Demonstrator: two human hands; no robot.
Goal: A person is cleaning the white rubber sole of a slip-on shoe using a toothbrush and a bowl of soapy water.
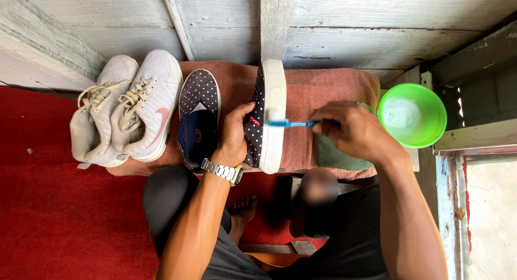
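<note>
White sneakers (121,110): two; dotted shoes (199,116): two.

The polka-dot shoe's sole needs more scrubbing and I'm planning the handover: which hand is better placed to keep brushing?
Right, probably. The right hand holds the blue toothbrush with its bristles on the white sole of the polka-dot shoe; the left hand grips that shoe on edge.

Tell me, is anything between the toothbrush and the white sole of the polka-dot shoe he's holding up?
Nothing visible. The blue toothbrush in the right hand lies with its head directly against the white sole of the polka-dot shoe, which the left hand holds on edge over the towel.
</note>
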